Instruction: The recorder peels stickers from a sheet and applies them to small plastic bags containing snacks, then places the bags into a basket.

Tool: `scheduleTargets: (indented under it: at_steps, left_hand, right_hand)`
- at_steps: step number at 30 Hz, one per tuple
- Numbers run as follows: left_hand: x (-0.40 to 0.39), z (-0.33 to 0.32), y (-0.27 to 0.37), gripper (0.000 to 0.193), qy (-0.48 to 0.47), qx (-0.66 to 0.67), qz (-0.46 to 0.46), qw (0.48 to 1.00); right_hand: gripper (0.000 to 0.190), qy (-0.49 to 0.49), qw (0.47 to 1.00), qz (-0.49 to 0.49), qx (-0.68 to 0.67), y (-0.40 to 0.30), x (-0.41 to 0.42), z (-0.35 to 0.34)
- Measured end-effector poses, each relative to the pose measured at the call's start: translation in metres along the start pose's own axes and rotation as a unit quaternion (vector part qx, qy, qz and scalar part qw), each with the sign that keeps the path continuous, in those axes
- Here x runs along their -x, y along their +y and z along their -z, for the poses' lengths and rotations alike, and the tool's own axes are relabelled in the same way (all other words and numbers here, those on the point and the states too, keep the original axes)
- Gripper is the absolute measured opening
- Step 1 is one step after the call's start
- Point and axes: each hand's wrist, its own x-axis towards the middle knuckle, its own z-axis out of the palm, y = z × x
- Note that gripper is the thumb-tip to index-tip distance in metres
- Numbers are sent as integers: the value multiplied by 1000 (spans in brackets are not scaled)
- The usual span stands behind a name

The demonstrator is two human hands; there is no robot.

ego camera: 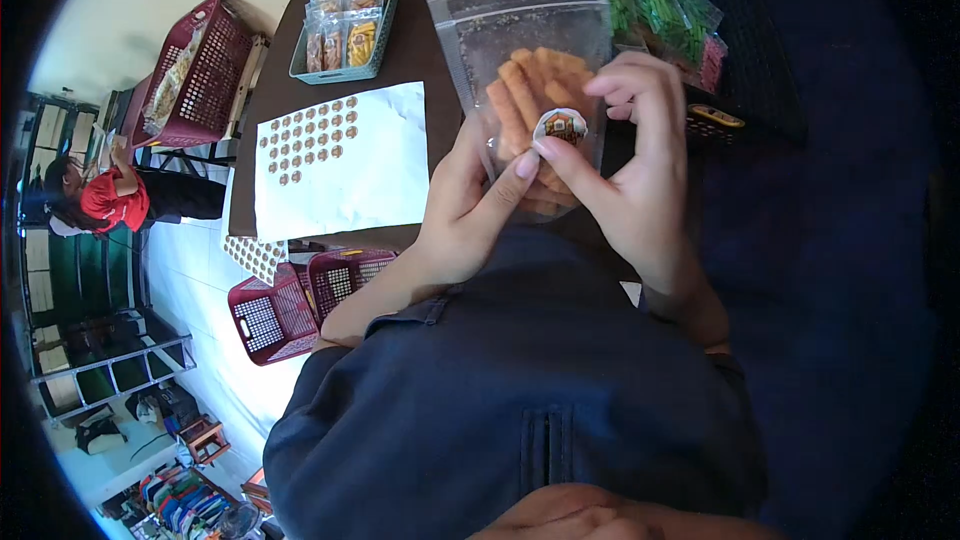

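A clear plastic zip bag (480, 37) of orange stick snacks (516, 101) is held up before my chest. My left hand (472, 202) grips its lower left edge, the thumb on the front. My right hand (637, 157) is at the bag's right side, its thumb on the edge of a round printed sticker (562, 127) and its other fingers raised and curled. The sticker lies over the front of the bag; whether it is fully stuck down I cannot tell. Left of the bag, a white sheet (375, 180) with rows of small round stickers lies on the dark table (427, 7).
A grey-green basket (341, 76) of bagged snacks stands at the table's back left. A dark crate (705, 124) at right holds green and pink bags (660, 4). Maroon baskets (277, 315) and another sticker sheet (255, 255) are at lower left. A person in red (116, 199) stands farther left.
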Motion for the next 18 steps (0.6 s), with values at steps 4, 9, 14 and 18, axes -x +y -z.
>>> scheduleTargets:
  at_steps: [4,9,14,18]
  left_hand:
    - [-1,-5,4,43,-14,51,-3,999]
    - [-4,-4,-15,38,13,74,-23,997]
    - [-8,-5,-35,33,107,93,-31,989]
    - [-8,1,-41,32,115,130,0,985]
  right_hand:
    - [80,50,986,-51,-150,6,10,-7]
    - [93,36,917,-94,-385,5,19,-38]
    - [78,13,929,-117,-351,18,23,-49]
    - [57,-7,942,-102,-319,23,23,-51]
